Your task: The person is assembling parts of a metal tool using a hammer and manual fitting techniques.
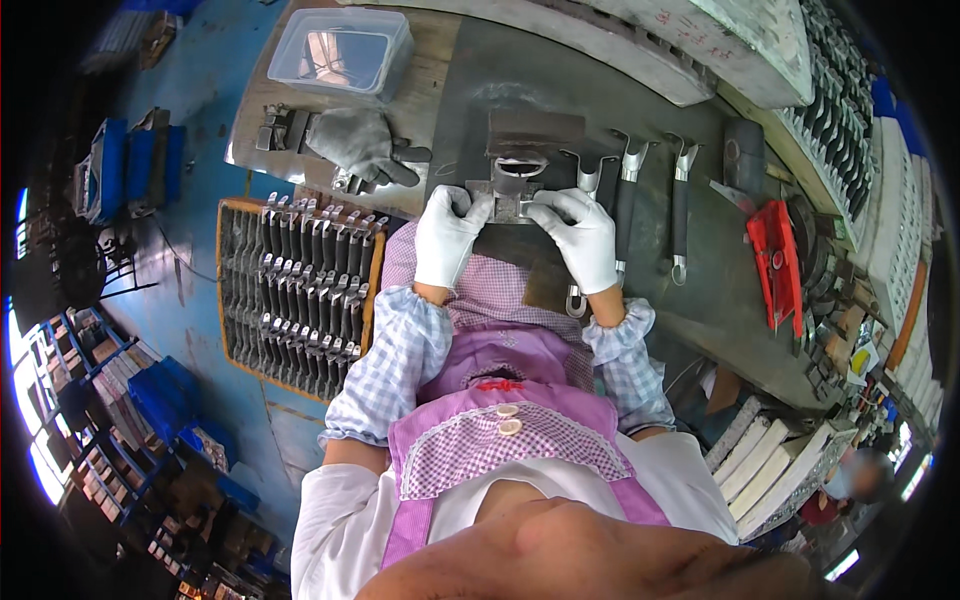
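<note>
Both my hands wear white gloves and meet at a small metal fixture (510,205) at the bench's near edge. My left hand (447,240) has its thumb and fingers pinched at the fixture's left side. At the right side, my right hand (582,238) is closed in the same way. Whatever lies between the fingertips is too small to make out. Just behind the fixture stands a dark metal block (535,130) with a ring-shaped opening (520,167). Right of it lie black handles with bright metal ends, one (627,185) beside my right hand and another (680,215) farther right.
To the left stands a wooden-edged tray (225,290) with rows of black handles. A clear plastic box (340,50) and a grey glove (360,145) lie on the bench's left part. A red bracket-like object (775,260) sits at right; stacked white boxes (720,45) line the back.
</note>
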Motion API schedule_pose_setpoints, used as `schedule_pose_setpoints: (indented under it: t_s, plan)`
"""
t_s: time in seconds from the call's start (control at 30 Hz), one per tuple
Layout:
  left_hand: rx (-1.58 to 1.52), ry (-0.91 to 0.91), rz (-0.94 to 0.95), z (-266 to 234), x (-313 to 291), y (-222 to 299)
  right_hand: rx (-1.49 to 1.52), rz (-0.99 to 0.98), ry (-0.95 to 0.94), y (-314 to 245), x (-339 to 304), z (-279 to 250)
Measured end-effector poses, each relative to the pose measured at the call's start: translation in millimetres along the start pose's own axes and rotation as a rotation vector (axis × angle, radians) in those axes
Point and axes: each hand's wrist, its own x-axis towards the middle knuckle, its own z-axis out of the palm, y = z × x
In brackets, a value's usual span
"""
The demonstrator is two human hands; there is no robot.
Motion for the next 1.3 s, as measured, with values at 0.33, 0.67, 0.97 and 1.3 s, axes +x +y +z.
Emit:
schedule_pose_setpoints:
  t_s: [0.33, 0.67, 0.97, 1.3]
  plan:
    - [0.077, -0.011, 0.018, 9, 0, 11, 0.097, 0.262, 0.064, 4, 0, 6]
    - [0.093, -0.094, 0.033, -22, -9, 16, 0.339, 0.260, -0.088, -53, 12, 15]
    - [-0.302, -0.321, -0.067, -192, -46, -22, -0.058, -0.511, -0.446, -157, -9, 109]
    - [0.150, 0.433, -0.104, -425, 161, -274, -0.483, -0.256, -0.408, -84, -41, 66]
